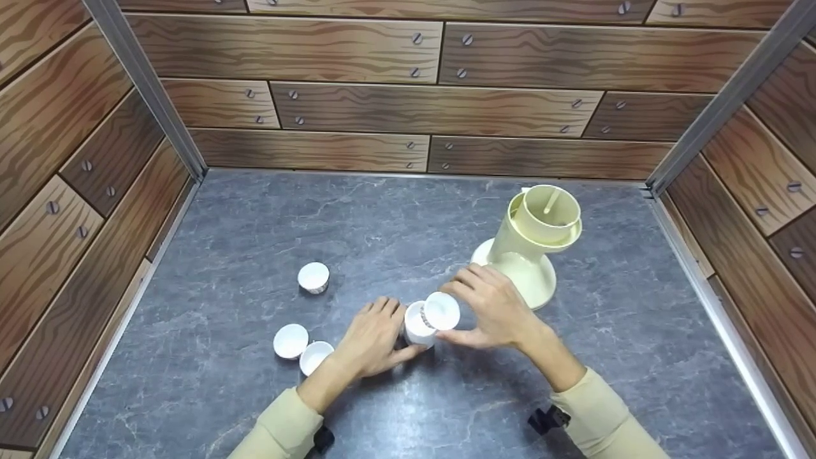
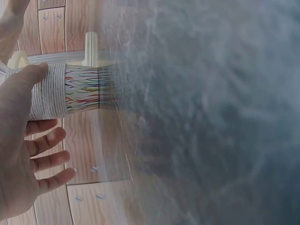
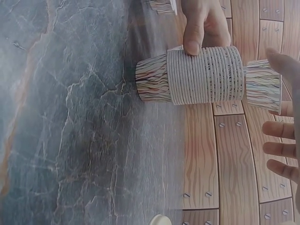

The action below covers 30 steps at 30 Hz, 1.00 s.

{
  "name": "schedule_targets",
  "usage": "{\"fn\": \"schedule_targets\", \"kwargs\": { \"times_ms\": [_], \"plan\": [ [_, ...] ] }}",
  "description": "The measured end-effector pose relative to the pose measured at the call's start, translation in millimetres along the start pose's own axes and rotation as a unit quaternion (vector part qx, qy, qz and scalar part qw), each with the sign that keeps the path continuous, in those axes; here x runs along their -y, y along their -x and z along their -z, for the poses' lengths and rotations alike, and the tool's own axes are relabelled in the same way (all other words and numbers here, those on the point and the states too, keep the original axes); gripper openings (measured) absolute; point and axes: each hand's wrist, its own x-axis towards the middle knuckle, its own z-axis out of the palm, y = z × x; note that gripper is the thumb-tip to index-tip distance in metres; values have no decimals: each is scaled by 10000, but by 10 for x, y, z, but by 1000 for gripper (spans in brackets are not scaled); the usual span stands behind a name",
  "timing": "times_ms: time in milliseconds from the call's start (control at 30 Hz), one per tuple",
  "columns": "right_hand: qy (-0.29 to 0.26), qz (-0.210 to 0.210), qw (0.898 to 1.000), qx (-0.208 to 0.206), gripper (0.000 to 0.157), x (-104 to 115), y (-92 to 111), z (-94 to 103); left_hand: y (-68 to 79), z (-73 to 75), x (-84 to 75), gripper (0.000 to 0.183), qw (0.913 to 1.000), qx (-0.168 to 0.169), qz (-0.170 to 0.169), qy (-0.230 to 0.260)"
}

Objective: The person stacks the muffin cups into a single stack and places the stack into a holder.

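A stack of nested paper cups [image 1: 417,325] stands upright on the table, white inside with coloured streaks on the lowest cup's wall, plain in the left wrist view. My left hand [image 1: 376,338] grips the stack from the left, thumb on its near side. Above the stack's top, my right hand [image 1: 494,309] pinches a single paper cup [image 3: 264,86] near its rim, mouth up. In the right wrist view its narrow base is right at the stack's top rim; I cannot tell if they touch.
Three loose paper cups stand on the left: one farther back [image 1: 313,278], one nearer [image 1: 291,341], and one beside the left wrist [image 1: 315,358]. A cream stand [image 1: 524,261] with a round base and open cylinder is behind the right hand. Wood-patterned walls [image 1: 357,105] enclose the table.
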Motion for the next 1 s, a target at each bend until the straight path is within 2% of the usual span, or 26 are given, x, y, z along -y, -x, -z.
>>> {"fn": "schedule_targets", "kwargs": {
  "times_ms": [200,733,1000],
  "plan": [
    [-27,-90,9997,226,65,15,-28,-17,1,6,1,67,10000,-3,-20,-41],
    [-160,39,9994,301,68,17,-89,-137,-2,3,-1,69,10000,-15,-8,-41],
    [-270,-84,9986,451,66,21,-74,-190,5,3,1,66,9999,-130,-24,22]
  ]
}}
